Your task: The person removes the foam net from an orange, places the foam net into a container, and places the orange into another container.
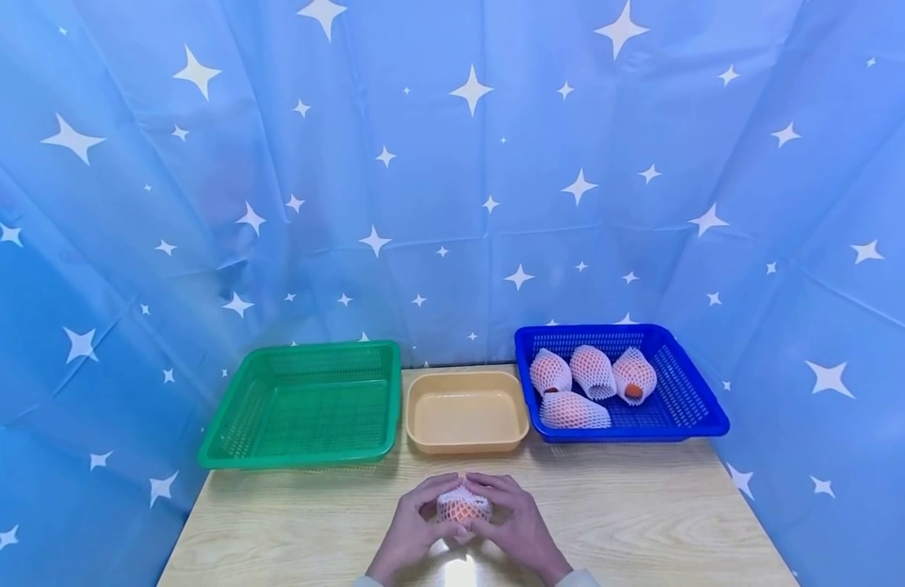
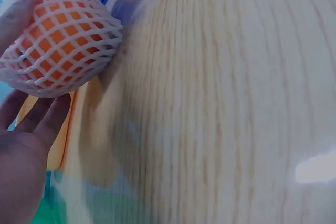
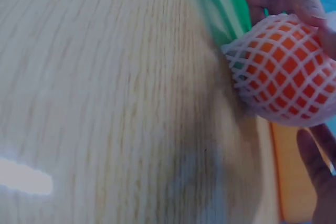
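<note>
An orange fruit in a white foam net point(image 1: 463, 509) is between my two hands, over the front middle of the table. My left hand point(image 1: 414, 528) holds its left side, fingers curved around the far side and thumb near. Opposite it, my right hand point(image 1: 520, 523) holds the right side in the same way. In the left wrist view, the netted fruit point(image 2: 65, 40) shows its orange skin through the mesh, with left fingers point(image 2: 51, 119) against it. The right wrist view shows the net's loose edge sticking out from the fruit point(image 3: 286, 69).
A green basket point(image 1: 391, 408) stands at the back left of the wooden table point(image 1: 643, 514). Beside it is a beige plastic tub point(image 1: 467, 447). At the back right, a blue basket point(image 1: 687, 375) holds several netted fruits point(image 1: 549, 372). A starry blue curtain point(image 1: 438, 179) hangs behind.
</note>
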Available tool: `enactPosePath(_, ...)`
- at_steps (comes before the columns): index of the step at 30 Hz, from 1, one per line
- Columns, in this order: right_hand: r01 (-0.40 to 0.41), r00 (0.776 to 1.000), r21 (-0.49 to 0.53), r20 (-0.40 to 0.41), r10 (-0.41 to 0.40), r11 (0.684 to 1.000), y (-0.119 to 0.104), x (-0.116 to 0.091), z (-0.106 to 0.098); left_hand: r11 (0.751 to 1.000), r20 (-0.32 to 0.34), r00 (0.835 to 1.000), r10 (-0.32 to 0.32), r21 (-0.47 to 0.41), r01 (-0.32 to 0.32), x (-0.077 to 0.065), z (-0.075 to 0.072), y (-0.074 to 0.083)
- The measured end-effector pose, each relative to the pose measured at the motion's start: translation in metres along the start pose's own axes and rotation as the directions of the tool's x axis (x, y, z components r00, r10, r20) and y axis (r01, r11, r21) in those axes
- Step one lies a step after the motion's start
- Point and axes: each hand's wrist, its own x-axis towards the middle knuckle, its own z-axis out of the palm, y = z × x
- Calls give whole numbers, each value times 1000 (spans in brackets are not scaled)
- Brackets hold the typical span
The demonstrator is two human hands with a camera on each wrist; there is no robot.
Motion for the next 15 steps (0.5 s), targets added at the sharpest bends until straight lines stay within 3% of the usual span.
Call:
enactPosePath(7,85,994,45,-74,-81,995,-4,5,-1,996,-81,996,-28,78,34,1,2,7)
enactPosePath(15,-101,984,60,-138,109,993,-14,7,1,993,-154,986,-66,82,80,3,6,17)
